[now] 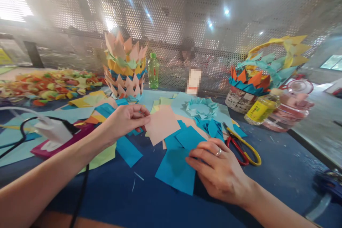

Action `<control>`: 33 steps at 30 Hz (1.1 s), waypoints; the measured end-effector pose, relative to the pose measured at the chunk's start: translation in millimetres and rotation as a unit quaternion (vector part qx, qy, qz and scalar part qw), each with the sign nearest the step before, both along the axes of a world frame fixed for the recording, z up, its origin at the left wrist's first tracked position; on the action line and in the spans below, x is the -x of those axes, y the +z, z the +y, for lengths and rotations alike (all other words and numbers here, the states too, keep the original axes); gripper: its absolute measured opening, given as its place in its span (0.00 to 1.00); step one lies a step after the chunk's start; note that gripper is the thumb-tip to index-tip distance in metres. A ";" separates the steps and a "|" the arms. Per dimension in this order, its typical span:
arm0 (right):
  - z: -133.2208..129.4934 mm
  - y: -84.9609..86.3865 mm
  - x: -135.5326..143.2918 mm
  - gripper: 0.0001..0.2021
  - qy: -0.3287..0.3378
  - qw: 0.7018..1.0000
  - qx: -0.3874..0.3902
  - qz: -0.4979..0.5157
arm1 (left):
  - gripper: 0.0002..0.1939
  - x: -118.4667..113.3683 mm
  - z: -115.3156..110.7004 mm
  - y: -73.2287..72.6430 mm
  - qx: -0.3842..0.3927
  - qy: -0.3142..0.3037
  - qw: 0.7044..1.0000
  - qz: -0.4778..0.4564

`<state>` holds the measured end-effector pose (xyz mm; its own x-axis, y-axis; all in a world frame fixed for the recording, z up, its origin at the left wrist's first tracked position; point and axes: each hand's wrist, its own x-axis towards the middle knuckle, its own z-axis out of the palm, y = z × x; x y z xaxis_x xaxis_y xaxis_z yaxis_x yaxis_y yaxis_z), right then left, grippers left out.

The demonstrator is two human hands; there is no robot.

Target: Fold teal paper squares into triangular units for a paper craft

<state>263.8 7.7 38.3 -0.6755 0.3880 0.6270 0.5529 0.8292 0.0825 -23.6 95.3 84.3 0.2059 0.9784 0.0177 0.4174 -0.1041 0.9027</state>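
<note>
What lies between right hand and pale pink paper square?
Head view: overlapping bright blue paper sheets lie between the right hand and the pale pink square held by the left hand.

Near the middle, a square sheet is showing plain pale peach, while a large sheet nearer and to its right is showing bright blue. The tabletop is spreading dark navy. At right, scissors are pairing red and yellow handles. Far left, a paper heap is mixing orange, yellow, red and green; right of it, a tiered paper piece is alternating peach, yellow and blue in zigzag bands. Far right, a basket is wearing mottled white and brown under blue and orange points. Farthest, a grey screen is repeating dotted holes.
</note>
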 end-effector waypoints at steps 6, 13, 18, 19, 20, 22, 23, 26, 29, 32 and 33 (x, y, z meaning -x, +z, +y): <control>-2.7 -1.8 3.7 0.13 -0.041 0.983 0.118 0.135 | 0.16 1.3 -1.2 3.2 0.002 -0.056 0.998 -0.002; -5.2 -2.7 14.9 0.11 -0.128 0.871 0.416 0.229 | 0.15 -16.6 -23.0 -5.3 0.002 -0.209 0.975 0.074; -0.2 -7.1 14.1 0.13 -0.157 0.844 0.437 0.268 | 0.12 9.9 -14.0 18.6 -0.030 -0.221 0.945 0.237; 1.0 -7.8 13.5 0.12 -0.158 0.836 0.445 0.279 | 0.10 22.4 -9.5 24.7 -0.047 -0.189 0.938 0.285; 2.2 -8.3 12.9 0.11 -0.157 0.830 0.451 0.288 | 0.09 35.7 -5.1 29.4 -0.063 -0.155 0.930 0.329; 3.7 -8.7 12.3 0.10 -0.152 0.825 0.456 0.296 | 0.06 60.5 2.0 33.0 -0.072 -0.111 0.906 0.402; 4.0 -8.8 12.3 0.10 -0.151 0.825 0.457 0.296 | 0.07 70.2 4.4 31.9 -0.068 -0.099 0.895 0.429; 3.5 -8.2 12.8 0.09 -0.141 0.823 0.460 0.301 | 0.08 84.6 7.3 21.1 -0.053 -0.083 0.870 0.483; 2.2 -6.7 13.3 0.08 -0.124 0.815 0.469 0.317 | 0.08 81.9 7.1 12.4 -0.052 -0.072 0.859 0.504; 1.9 -3.7 13.7 0.08 -0.115 0.807 0.477 0.329 | 0.04 74.0 7.5 15.0 -0.053 -0.085 0.870 0.483; 2.2 -2.5 13.9 0.08 -0.115 0.804 0.480 0.333 | 0.03 71.1 7.9 17.9 -0.054 -0.096 0.878 0.465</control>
<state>249.9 9.9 35.8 -0.1554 0.9752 0.1574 0.3571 0.2040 -0.9115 -94.7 103.2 102.2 0.3412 0.9271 -0.1550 0.9346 -0.3170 0.1610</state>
